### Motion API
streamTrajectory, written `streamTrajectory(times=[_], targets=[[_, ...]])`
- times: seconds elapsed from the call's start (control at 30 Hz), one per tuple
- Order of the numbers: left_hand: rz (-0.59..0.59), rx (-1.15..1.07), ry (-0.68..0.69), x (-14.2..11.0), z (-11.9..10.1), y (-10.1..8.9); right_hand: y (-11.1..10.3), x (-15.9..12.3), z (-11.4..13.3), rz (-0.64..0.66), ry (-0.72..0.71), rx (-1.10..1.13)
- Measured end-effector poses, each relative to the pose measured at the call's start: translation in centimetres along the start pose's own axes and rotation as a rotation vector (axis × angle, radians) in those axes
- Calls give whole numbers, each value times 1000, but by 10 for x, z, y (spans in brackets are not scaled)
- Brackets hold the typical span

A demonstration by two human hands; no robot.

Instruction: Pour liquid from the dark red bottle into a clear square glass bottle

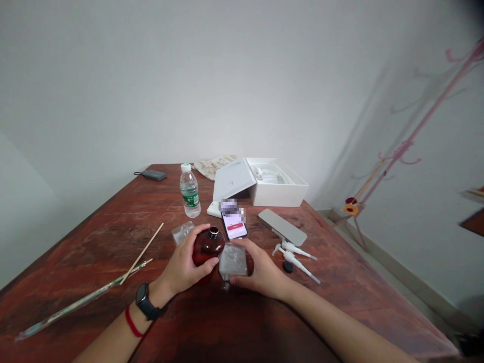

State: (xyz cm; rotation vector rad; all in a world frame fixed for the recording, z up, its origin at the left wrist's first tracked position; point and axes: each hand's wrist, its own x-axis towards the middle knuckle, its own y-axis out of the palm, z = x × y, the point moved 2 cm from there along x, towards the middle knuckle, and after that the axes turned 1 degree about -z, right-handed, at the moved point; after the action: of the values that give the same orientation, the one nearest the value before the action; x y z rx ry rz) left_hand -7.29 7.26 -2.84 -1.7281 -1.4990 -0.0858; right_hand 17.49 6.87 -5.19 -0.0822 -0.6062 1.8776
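And here we are at the wooden table [340,302], both hands busy! My left hand [187,264] is curled around the amber bottle [207,247], thumb on the near side, fingers on the far side. My right hand [266,272] pinches the clear square container [232,261], fingers at its far edge, thumb at its near edge.

Good handling here, I'd say, means an even squeeze low on that rounded shoulder, with the open mouth free of my fingers. The amber wall looks smooth, so a light fingertip hold could slip. Over on the right, broad pads across opposite edges suit that flat shape, and a little daylight between the two pieces would spare them a knock.

Now, direction! The amber bottle stands close to upright, its uncapped neck pointing up and its long axis roughly vertical. The clear container is the tricky one: what may be its neck sits at the near end, towards me, but glare and blur make that only a fair guess, along with its axis.

Position check: the pair sits side by side in front of me, just this side of the phone [237,230], with the white pumps [298,265] and black cap [288,266] off to my right.
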Motion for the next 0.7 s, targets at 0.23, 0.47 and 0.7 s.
streamTrajectory(times=[0.23,0.47,0.7], targets=[[-2,0,2,0,-1,0,-1,0,0,4,-6,-15],[-5,-1,5,-2,1,0,0,1,-1,0,-3,-12],[-8,4,5,-1,-1,0,0,1,0,-2,-20,-14]])
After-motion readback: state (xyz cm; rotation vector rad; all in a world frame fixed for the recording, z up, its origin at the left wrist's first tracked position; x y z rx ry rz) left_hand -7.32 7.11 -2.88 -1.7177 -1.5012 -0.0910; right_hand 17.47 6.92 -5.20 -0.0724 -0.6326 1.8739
